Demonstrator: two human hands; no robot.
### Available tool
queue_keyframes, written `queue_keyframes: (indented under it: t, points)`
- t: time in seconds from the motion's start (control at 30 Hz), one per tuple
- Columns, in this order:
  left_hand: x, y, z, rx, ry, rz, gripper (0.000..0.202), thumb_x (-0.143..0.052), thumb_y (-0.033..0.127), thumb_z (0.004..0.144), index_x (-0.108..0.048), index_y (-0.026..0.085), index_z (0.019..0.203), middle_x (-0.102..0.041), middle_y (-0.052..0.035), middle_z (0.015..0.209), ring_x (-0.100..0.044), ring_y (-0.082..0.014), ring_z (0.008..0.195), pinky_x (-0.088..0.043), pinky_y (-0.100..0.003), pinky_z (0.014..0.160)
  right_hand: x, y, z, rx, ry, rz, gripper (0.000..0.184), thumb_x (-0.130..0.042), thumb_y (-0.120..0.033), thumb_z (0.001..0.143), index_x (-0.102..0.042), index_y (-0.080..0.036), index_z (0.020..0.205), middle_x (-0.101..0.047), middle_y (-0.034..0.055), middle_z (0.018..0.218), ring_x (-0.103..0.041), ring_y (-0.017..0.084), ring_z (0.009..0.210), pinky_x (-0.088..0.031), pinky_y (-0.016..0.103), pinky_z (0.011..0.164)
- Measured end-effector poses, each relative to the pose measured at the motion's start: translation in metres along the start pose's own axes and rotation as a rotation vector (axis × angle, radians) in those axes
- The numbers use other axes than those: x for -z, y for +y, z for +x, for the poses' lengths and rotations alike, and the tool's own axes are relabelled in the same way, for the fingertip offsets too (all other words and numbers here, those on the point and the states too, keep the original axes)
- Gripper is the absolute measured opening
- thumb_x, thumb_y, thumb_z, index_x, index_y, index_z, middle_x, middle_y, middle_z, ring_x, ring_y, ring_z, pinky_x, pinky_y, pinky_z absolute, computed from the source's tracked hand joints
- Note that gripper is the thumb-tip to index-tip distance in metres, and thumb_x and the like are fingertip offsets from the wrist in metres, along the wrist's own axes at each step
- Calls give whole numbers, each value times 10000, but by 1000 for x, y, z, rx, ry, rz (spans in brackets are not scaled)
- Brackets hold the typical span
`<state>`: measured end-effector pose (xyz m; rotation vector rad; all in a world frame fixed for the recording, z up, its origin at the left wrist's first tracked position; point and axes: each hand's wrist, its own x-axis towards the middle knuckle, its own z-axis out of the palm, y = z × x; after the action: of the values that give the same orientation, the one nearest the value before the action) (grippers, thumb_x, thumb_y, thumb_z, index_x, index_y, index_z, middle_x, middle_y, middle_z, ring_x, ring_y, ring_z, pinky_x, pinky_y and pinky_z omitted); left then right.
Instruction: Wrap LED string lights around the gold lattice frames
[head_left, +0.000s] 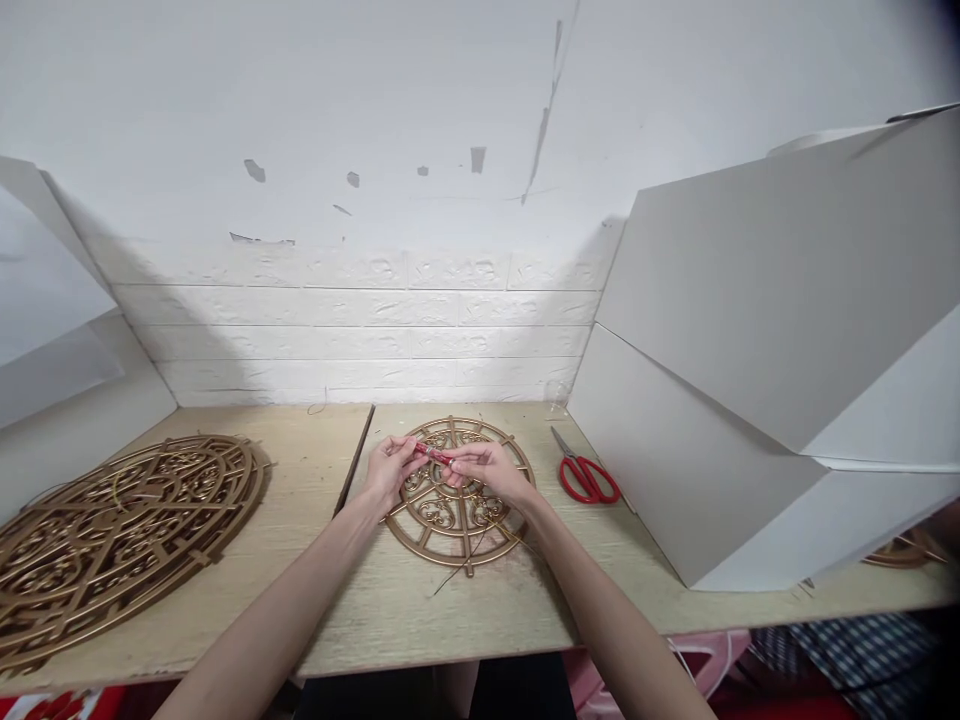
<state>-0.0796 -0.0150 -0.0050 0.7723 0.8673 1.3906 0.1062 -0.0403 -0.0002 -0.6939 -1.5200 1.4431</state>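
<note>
Pinching a slim red piece, we hold it over the gold openwork disc, toward 11 o'clock of the disc's centre. The piece is off the bench and between our fingers; whether it is attached to anything, we cannot tell. Some work looks left to do, we judge: a thin dark wire trails loose past the disc's rim at 7 o'clock, neither tucked nor trimmed. Our left hand grips one end of the piece from 9 o'clock, thumb against fingertips; our right hand nips the other end from 3 o'clock, knuckles bent. Our forearms reach in from 7 and 5 o'clock, converging. Red-handled scissors lie untouched at 3 o'clock, beneath a white panel at 2 o'clock. Similar discs are stacked at 9 o'clock.
</note>
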Motion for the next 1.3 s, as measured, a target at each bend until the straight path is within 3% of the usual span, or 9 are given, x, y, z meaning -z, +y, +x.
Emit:
queue_keyframes:
  t: [0.53,0.7,0.83,0.9,0.97,1.07,1.13,1.2,1.3]
  points:
    - [-3,-2,-6,-74,22,-29,252,-757,163,651,-509,120,660,-611,-14,670,-603,-84,563,-563,-243,607,-6,3,-2,12,29,-9,314,-752,-355,689,-694,-155,924,-705,39,761,-616,123,604,-482,260,605]
    - [-3,0,-6,-26,49,-71,212,-721,115,684,-510,127,670,-612,-3,635,-606,-90,535,-572,-280,633,-5,2,0,18,45,-14,332,-738,-367,700,-695,-165,960,-703,31,753,-597,122,597,-468,256,588]
    - [-5,6,-5,-5,53,-81,153,-658,48,727,-537,120,667,-639,-23,661,-628,-85,577,-562,-229,642,2,-7,-1,-6,23,-42,370,-738,-354,701,-677,-159,1009,-712,45,808,-603,120,626,-458,251,593]
    - [-4,9,-2,-4,58,-98,153,-653,30,725,-545,119,662,-650,-29,687,-635,-81,594,-558,-211,648,12,-15,-5,3,83,-49,369,-738,-342,703,-670,-162,1018,-714,57,862,-613,127,661,-465,260,613]
    - [-1,11,1,-2,77,-123,156,-649,25,728,-548,121,659,-652,-30,693,-637,-81,600,-558,-203,647,25,-22,-9,66,228,-59,346,-729,-337,714,-670,-169,1010,-710,65,907,-615,135,690,-471,270,632]
    - [3,11,7,-3,121,-178,162,-631,15,741,-545,120,652,-644,-31,671,-640,-88,612,-561,-208,655,39,-31,-16,199,503,-103,267,-717,-333,720,-683,-164,924,-702,59,849,-598,142,684,-467,278,641]
    - [6,10,9,-4,135,-208,170,-618,10,749,-540,120,646,-638,-28,663,-639,-87,613,-562,-209,666,39,-35,-19,252,561,-170,220,-705,-331,731,-684,-167,877,-695,55,798,-593,154,678,-469,292,647]
    - [6,9,10,8,141,-213,175,-601,8,762,-537,119,642,-640,-33,667,-642,-87,620,-561,-208,677,31,-36,-20,276,466,-308,183,-655,-331,783,-688,-177,876,-697,65,823,-606,178,714,-477,319,674]
    - [5,8,9,11,146,-209,170,-613,12,754,-537,123,649,-638,-31,666,-645,-94,627,-563,-225,700,11,-28,-16,315,222,-689,171,-562,-283,857,-698,-193,909,-690,79,895,-606,205,798,-472,361,735]
